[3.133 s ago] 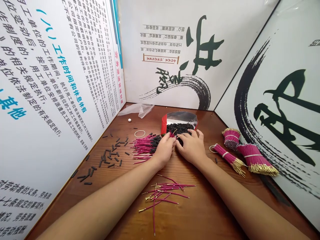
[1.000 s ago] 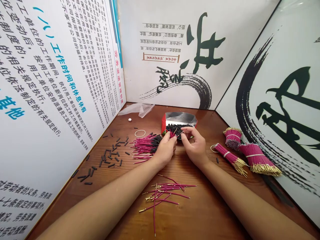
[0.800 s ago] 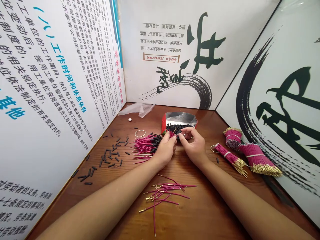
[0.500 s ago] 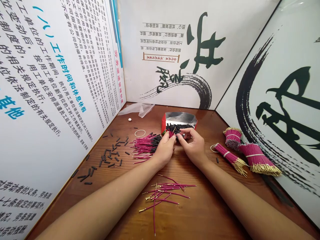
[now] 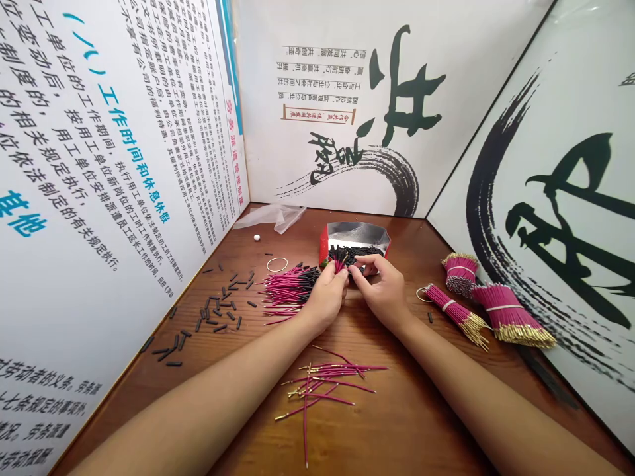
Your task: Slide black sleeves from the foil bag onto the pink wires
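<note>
My left hand [image 5: 328, 294] is closed round a small bunch of magenta wires [image 5: 340, 263], some with black sleeves and some with gold tips showing. Close beside it, my right hand [image 5: 381, 284] has thumb and forefinger pinched near the wire ends; what they hold is too small to make out. Just behind both hands stands a red box with a silvery inside [image 5: 357, 233], holding many black sleeves [image 5: 364, 252]. To the left of my left hand lies a pile of magenta wires with black ends [image 5: 288, 287].
Loose black sleeves [image 5: 215, 311] are scattered at left. Loose magenta wires [image 5: 327, 383] lie between my forearms. Tied wire bundles [image 5: 510, 314] sit at right. A rubber band [image 5: 277, 265] and a clear plastic bag [image 5: 272, 215] lie toward the back. Printed panels [image 5: 317, 152] enclose the table.
Hardly anything differs. My hands stay together by the box with only slight finger movement, and the whole view has shifted a little.
</note>
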The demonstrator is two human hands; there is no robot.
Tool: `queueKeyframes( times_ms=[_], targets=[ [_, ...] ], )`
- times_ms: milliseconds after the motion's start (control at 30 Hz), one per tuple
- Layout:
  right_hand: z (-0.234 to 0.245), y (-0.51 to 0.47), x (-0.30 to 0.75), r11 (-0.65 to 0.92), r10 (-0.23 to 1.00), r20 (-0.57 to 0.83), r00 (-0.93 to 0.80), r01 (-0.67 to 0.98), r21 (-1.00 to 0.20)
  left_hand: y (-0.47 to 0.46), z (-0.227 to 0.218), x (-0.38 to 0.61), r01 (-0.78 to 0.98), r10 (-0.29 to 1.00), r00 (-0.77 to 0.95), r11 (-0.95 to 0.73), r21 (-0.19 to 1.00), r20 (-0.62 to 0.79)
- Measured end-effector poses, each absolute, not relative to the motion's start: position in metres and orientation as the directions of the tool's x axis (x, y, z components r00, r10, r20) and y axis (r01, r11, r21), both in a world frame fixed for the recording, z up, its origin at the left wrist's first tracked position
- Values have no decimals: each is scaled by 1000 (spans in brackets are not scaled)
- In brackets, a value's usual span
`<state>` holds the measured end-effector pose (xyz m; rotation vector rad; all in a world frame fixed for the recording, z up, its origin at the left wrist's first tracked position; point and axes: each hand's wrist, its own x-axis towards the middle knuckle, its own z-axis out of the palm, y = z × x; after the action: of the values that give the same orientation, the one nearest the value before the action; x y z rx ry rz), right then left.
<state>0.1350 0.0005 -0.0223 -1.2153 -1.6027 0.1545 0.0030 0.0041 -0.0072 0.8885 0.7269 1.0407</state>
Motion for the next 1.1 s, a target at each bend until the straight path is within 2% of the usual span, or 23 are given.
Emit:
queueKeyframes(
  times_ms=[500,667,867,1100],
  targets=[
    [-22,2,138,456,747,659,91,650,-608,3,-6,2,-393,943,316,233,889,-108],
    [-23,4,140,314,784,620,33,840,-442,3,-3,1,-392,943,308,245,887,-124],
    [-28,2,136,336,815,553,-173,919,-207,3,-3,2,-419,944,303,253,872,-128],
    [-32,4,137,278,839,520,-158,947,-161,3,-2,2,-422,939,312,271,865,-142]
  ],
)
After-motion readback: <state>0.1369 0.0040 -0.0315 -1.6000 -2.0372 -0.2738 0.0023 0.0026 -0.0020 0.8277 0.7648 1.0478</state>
